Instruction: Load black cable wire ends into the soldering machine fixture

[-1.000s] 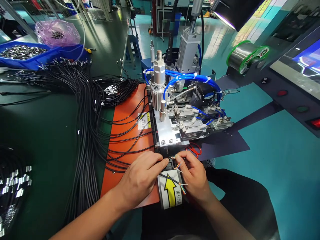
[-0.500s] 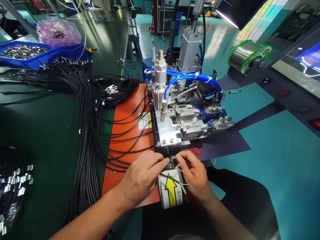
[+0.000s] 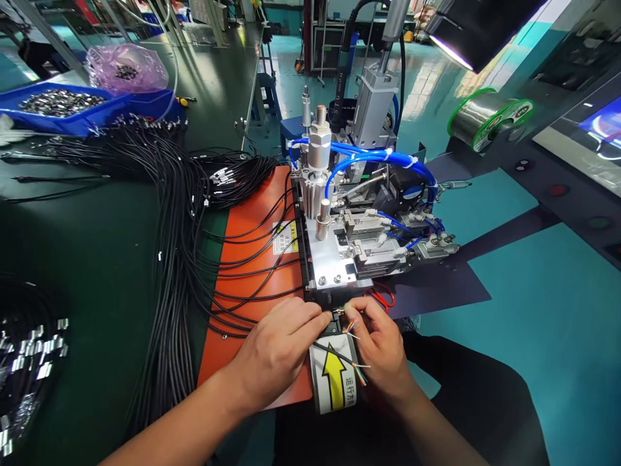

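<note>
My left hand is closed at the machine's front, thumb and forefinger pinched at the dark feed track. From under its fingers a black cable runs out to the right, ending in bare coloured wires. Opposite it, my right hand pinches thin coloured wires at the end of the track. The fingertips nearly meet, and the small part between them is mostly hidden. Just below lies a white label with a yellow arrow.
The machine with blue air hoses stands directly ahead. Black cables lie in bundles on the left, several crossing an orange board. A blue tray of metal parts sits behind them. A solder spool hangs at right.
The whole view has shifted slightly right and down. Both hands keep nearly the same grip and place at the track.
</note>
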`<state>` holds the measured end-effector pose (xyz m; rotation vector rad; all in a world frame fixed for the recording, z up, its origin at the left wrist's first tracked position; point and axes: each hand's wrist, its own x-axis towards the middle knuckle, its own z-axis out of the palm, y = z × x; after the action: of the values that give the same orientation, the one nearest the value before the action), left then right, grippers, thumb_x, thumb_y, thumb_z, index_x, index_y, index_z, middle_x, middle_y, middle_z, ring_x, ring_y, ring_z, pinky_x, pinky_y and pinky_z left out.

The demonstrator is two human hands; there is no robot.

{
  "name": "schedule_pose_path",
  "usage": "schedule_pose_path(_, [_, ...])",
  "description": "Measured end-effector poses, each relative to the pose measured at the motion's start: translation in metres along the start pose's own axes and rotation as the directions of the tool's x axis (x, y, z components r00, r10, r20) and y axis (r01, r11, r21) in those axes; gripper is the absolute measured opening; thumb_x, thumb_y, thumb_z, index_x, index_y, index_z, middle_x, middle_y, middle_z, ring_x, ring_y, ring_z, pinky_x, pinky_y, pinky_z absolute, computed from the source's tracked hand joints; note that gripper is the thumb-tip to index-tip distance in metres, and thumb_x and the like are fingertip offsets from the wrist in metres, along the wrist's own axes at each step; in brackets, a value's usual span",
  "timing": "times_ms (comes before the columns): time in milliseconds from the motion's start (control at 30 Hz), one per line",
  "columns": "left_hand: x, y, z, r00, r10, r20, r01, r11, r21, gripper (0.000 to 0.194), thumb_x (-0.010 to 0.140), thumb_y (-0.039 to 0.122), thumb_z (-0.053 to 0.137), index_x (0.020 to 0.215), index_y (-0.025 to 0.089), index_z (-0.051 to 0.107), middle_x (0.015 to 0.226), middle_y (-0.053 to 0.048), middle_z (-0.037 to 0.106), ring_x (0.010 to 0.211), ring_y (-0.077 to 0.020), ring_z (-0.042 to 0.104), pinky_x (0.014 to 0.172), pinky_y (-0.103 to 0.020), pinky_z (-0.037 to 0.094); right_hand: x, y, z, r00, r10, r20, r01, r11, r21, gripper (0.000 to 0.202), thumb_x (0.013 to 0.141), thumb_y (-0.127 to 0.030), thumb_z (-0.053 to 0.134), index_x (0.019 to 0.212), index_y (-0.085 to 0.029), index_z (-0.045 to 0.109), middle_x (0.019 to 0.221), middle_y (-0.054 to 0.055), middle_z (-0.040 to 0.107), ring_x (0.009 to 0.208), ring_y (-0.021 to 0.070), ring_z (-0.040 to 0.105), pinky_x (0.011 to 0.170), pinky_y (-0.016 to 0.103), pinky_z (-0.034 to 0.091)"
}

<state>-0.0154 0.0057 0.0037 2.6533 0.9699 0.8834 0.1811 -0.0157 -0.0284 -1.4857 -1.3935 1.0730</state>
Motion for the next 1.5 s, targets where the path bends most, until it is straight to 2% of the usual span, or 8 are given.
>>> schedule_pose_path(933, [-0.001,0.0,0.001,1.0,-0.012,0.026,0.012,1.0,0.016,0.027,0.091,0.007,0.051,0.116,0.011,0.061,0.097,-0.011,0.066,0.086,-0.0206,0.058,0.075,-0.036,0.052,-0.001,0.007,0.001,0.995,-0.1,-0.019,0.1,0.995,-0.017,0.015,0.098,-0.032,0.051,0.093,-0.024,0.062,0.081,-0.001,0.061,0.071,0.0133,0.059,0.066,0.026,0.046])
schedule_pose_path(1300, [0.001,0.001,-0.001,1.0,-0.013,0.022,0.013,0.999,0.03,0.025,0.091,0.007,0.052,0.114,0.011,0.062,0.096,-0.01,0.066,0.085,-0.0205,0.057,0.074,-0.036,0.051,0.001,0.011,-0.001,0.974,-0.228,-0.01,0.227,0.972,-0.056,0.013,0.098,-0.026,0.049,0.093,-0.022,0.061,0.084,0.001,0.061,0.076,0.015,0.058,0.071,0.027,0.045])
schedule_pose_path(1500, [-0.001,0.0,0.001,0.999,-0.019,0.036,0.018,0.999,0.028,0.027,0.091,0.007,0.052,0.115,0.012,0.062,0.096,-0.01,0.065,0.086,-0.0205,0.057,0.075,-0.036,0.051,0.004,0.002,-0.007,0.993,-0.085,0.076,0.087,0.996,-0.024,0.017,0.098,-0.032,0.049,0.091,-0.022,0.06,0.081,0.0,0.059,0.07,0.0143,0.056,0.065,0.025,0.045])
